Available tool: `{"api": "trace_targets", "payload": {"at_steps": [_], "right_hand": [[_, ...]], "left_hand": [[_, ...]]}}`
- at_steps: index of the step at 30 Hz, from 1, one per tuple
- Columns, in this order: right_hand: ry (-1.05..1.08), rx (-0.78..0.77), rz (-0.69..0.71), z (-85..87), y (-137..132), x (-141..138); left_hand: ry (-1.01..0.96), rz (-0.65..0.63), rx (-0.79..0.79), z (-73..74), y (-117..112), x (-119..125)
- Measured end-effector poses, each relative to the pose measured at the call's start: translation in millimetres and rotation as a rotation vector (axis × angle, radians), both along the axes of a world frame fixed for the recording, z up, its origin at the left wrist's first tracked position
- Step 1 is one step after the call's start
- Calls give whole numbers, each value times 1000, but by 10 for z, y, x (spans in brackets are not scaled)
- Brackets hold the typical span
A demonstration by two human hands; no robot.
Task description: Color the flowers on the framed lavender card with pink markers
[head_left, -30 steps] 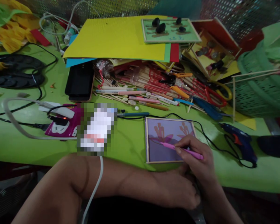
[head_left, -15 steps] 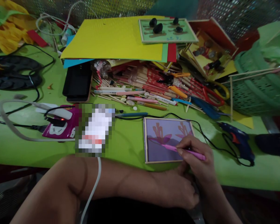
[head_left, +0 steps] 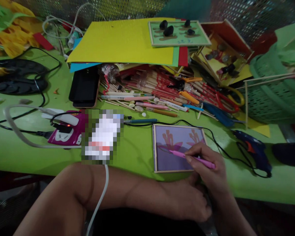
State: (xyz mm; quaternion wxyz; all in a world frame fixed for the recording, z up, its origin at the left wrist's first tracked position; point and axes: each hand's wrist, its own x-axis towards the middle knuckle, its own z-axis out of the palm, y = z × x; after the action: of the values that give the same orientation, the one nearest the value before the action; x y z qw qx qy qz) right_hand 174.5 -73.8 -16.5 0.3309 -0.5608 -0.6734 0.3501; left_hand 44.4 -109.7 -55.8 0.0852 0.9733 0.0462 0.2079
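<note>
My right hand pinches a pink pen whose tip rests on a small wood-framed purple picture with pink plant shapes, lying on the green table. My left forearm crosses in front of the table edge, and my left hand lies curled below the picture's near edge, under my right wrist. Nothing shows in its fingers.
A blue glue gun with a black cord lies right of the picture. Behind it are a heap of sticks and pens, red scissors, a black phone, coloured paper sheets and a green basket. A magenta power strip sits left.
The pen tip has shifted only slightly over the picture; the view wobbled a little. Both hands stay where they were.
</note>
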Motion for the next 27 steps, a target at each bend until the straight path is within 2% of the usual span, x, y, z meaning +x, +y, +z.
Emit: {"api": "trace_targets", "payload": {"at_steps": [10,15,27], "right_hand": [[-40,-3,107,-27,48,-43],[-70,-9,131,-46,49,-33],[-69,8,195,-35,81,-66]], "left_hand": [[-30,-21,-6,-67,-15,56],[-15,-11,31,-41,-9,46],[58,-3,-7,-5,-14,34]]}}
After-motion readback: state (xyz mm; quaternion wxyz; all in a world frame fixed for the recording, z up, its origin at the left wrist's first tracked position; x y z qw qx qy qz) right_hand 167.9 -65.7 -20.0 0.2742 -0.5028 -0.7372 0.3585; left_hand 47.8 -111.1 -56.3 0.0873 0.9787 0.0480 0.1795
